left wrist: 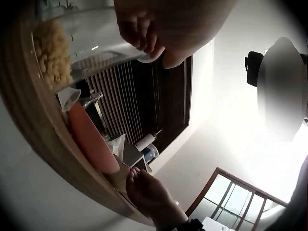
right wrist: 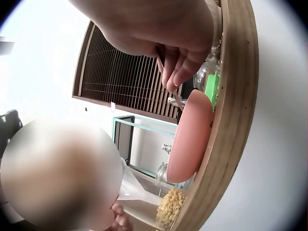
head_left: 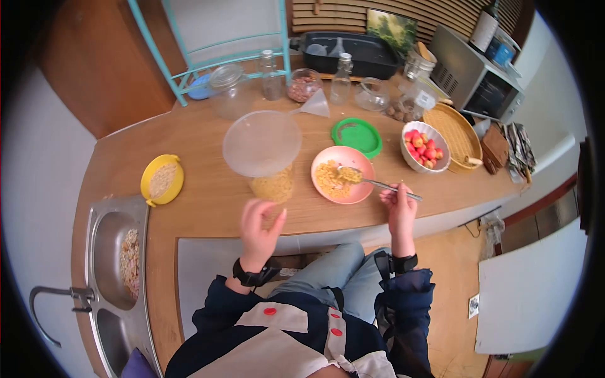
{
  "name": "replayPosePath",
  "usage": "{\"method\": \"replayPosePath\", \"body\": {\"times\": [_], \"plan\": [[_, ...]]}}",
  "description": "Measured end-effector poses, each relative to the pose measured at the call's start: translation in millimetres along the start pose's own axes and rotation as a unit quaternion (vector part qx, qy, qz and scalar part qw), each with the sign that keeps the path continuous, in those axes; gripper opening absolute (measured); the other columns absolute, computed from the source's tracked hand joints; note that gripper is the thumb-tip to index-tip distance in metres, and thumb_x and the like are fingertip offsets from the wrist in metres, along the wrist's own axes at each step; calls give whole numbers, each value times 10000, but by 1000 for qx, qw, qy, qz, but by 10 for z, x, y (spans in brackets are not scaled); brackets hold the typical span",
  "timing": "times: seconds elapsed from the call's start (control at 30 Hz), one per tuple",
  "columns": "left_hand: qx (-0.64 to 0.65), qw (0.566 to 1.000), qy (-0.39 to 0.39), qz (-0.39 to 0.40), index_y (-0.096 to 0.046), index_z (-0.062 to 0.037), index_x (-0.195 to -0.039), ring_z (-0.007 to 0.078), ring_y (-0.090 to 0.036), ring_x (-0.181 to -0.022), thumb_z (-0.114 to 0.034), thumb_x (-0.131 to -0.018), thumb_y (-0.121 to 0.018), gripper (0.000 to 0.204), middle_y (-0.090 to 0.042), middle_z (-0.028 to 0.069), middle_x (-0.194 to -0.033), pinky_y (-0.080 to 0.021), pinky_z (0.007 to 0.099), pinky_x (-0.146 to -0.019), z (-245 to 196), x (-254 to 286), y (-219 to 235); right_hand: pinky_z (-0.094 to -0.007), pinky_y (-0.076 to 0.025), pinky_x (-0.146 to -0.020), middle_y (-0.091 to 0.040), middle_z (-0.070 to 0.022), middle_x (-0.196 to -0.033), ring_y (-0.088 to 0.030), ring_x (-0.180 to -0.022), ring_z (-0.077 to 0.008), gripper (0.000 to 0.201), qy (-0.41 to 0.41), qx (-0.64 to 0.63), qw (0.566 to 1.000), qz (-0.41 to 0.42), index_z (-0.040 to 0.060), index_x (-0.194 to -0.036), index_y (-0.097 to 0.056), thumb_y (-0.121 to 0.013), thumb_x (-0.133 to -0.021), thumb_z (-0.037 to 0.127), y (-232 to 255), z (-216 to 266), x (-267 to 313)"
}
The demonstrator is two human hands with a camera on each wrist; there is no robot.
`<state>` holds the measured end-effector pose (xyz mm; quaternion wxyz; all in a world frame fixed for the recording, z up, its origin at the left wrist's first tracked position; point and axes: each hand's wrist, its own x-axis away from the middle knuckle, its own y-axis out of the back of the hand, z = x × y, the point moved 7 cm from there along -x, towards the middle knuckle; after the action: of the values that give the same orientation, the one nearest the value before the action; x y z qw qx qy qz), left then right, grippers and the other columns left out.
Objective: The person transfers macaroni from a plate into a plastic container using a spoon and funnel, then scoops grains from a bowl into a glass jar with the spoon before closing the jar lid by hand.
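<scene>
A tall clear container point(head_left: 275, 183) point(left wrist: 94, 41) with macaroni at its base has a wide, round translucent top point(head_left: 263, 143). My left hand point(head_left: 258, 234) point(left wrist: 175, 21) is beside it on my side, fingers loosely bent, with no grip on it visible. Fingers and thumb of my right hand point(head_left: 401, 214) point(left wrist: 153, 193) point(right wrist: 161, 36) pinch the handle of a metal spoon point(head_left: 384, 186). The spoon's bowl, carrying macaroni, is over a pink bowl point(head_left: 362, 191) point(left wrist: 91, 139) point(right wrist: 190, 139) that also contains macaroni.
Behind the pink bowl lies a green lid point(head_left: 373, 140). Right of it are a white bowl point(head_left: 409, 159) of red fruit and a woven tray point(head_left: 452, 129). Jars, bottles and a funnel point(head_left: 317, 104) line the back. A yellow bowl point(head_left: 178, 181) stands near the sink point(head_left: 144, 252).
</scene>
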<state>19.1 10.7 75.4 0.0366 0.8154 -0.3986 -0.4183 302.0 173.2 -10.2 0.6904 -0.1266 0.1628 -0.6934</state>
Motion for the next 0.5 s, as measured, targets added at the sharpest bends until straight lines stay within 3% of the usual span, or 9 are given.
{"method": "replayPosePath", "body": {"times": [0.03,0.1,0.23,0.3,0.33,0.4,0.5], "plan": [[-11,1000,4,-9,-539,-31,-965,200,-550,-772,-83,-721,-693,293,-536,79,-860,-463,294,-691,9,-52,113,-249,-497,-631,-612,-95,-741,-597,-660,-150,263,0,-5,1000,-3,11,-909,-533,-412,-940,242,19,0,-20],[-95,986,-23,-133,-529,-25,-938,276,-480,-994,-43,-628,-734,372,-490,108,-1003,-387,369,-884,-22,-239,424,-253,-500,-618,-609,-98,-737,-596,-655,-154,264,-8,-30,1000,-2,7,-906,-534,-422,-936,243,19,50,-85],[-50,988,-35,-143,-537,-42,-894,314,-389,-1151,-52,-599,-751,364,-439,116,-1141,-306,416,-974,-73,-670,589,-251,-501,-610,-608,-96,-738,-595,-651,-153,257,19,-47,999,17,-1,-915,-539,-442,-928,237,-260,484,-187],[-54,994,-78,-54,-551,-66,-837,349,-325,-1231,-114,-582,-786,350,-421,124,-1194,-329,434,-975,-113,-805,504,-249,-500,-611,-609,-96,-742,-595,-650,-151,258,37,-57,997,42,-2,-921,-540,-447,-926,239,-499,759,-245],[-55,994,-79,-56,-551,-66,-837,349,-325,-1231,-114,-582,-786,350,-421,124,-1194,-329,434,-975,-80,-832,502,-248,-499,-612,-611,-97,-747,-594,-650,-150,259,52,-68,994,65,-2,-928,-542,-452,-924,241,-650,894,-267],[34,997,-72,22,-553,-64,-788,329,-284,-1274,-34,-568,-763,305,-425,95,-1203,-311,438,-995,9,-857,374,-244,-495,-612,-612,-98,-751,-595,-654,-149,265,59,-65,992,94,-5,-931,-543,-452,-923,244,-953,1096,-284],[51,995,-65,49,-536,-54,-714,326,-326,-1253,-25,-578,-756,261,-459,92,-1163,-335,419,-978,-56,-881,357,-234,-488,-610,-615,-101,-758,-598,-662,-148,271,56,-56,984,159,-12,-934,-544,-451,-924,243,-1415,1260,-272]]}}
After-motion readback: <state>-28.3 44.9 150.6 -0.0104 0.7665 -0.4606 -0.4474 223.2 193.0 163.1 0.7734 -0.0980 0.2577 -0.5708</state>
